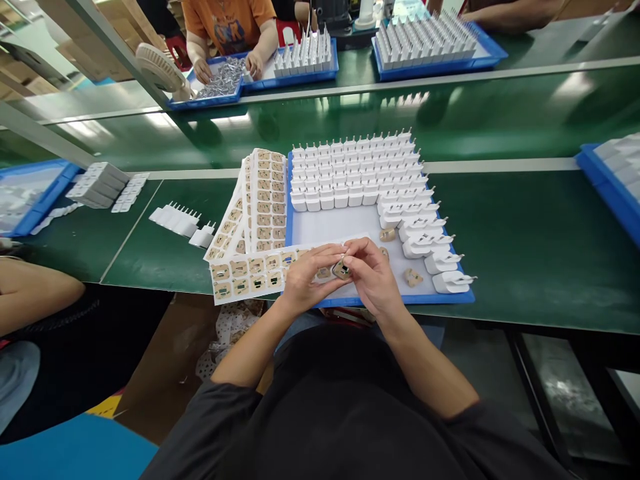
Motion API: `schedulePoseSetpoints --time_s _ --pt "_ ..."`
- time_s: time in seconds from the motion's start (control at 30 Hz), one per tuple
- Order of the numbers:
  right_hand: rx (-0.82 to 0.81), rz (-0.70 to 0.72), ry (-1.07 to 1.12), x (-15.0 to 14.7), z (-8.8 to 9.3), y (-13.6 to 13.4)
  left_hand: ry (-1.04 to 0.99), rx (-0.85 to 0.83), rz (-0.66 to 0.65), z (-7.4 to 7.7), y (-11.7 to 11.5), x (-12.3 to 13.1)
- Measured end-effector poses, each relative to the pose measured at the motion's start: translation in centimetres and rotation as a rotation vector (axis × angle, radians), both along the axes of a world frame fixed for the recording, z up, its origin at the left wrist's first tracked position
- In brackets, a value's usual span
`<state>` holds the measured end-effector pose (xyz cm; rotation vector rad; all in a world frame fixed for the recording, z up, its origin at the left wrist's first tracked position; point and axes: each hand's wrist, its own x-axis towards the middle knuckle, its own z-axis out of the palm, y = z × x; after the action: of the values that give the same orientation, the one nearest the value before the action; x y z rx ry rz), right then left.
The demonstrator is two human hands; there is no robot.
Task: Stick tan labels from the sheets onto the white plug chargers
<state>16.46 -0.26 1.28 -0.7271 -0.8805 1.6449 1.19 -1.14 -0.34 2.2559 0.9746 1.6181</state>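
My left hand (313, 273) and my right hand (373, 273) meet over the near edge of a blue tray (425, 299). Between their closed fingertips is a small tan-faced piece (342, 269) with a dark rectangle on it; the fingers hide the rest. Beneath my left hand a white sheet of tan stickers (255, 275) reaches out to the left. White plug adapters (355, 173) fill the tray's back in rows, pins up, and more line its right side (425, 243). Loose tan pieces (413, 277) lie on the tray liner beside my right hand.
More sticker sheets (270, 200) lie left of the tray. Several adapters (175, 219) stand farther left, near stacked white parts (100, 185). Across the bench, a person in orange (230, 27) handles metal parts in a tray (220, 80). Another blue tray (605, 180) is at right.
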Motion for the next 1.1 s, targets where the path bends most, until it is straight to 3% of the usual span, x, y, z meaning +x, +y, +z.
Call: schedulePoseSetpoints --time_s 0.17,0.37,0.47,0.57,0.7,0.77,0.87,1.0,1.1 --pt "-0.019 -0.035 0.005 -0.3 0.5 -0.3 0.013 0.034 -0.01 0.0 0.1 0.0" --pt "-0.019 0.091 -0.051 0.9 0.3 0.1 -0.06 -0.089 -0.06 -0.4 -0.1 -0.2" --pt "0.183 0.056 -0.237 1.8 0.2 0.5 -0.097 -0.141 -0.093 -0.3 -0.2 -0.1" --pt "0.432 -0.068 -0.483 2.3 0.3 0.5 -0.088 -0.146 -0.085 -0.2 -0.4 -0.1" --pt "0.709 -0.24 -0.642 3.0 0.0 0.2 -0.116 -0.336 -0.034 -0.5 -0.3 -0.2" --pt "0.711 -0.22 -0.586 3.7 -0.3 0.1 -0.16 -0.429 0.011 -0.5 -0.1 -0.4" --pt "0.538 -0.138 -0.623 5.3 -1.1 0.5 -0.116 -0.393 0.164 0.2 -0.1 -0.9" --pt "0.414 -0.179 -1.044 7.2 -2.1 1.9 -0.099 -0.263 0.333 2.1 -0.7 -3.0" --pt "0.466 -0.201 -1.243 7.6 -2.8 2.9 -0.257 -0.237 0.489 2.7 -1.3 -7.5"
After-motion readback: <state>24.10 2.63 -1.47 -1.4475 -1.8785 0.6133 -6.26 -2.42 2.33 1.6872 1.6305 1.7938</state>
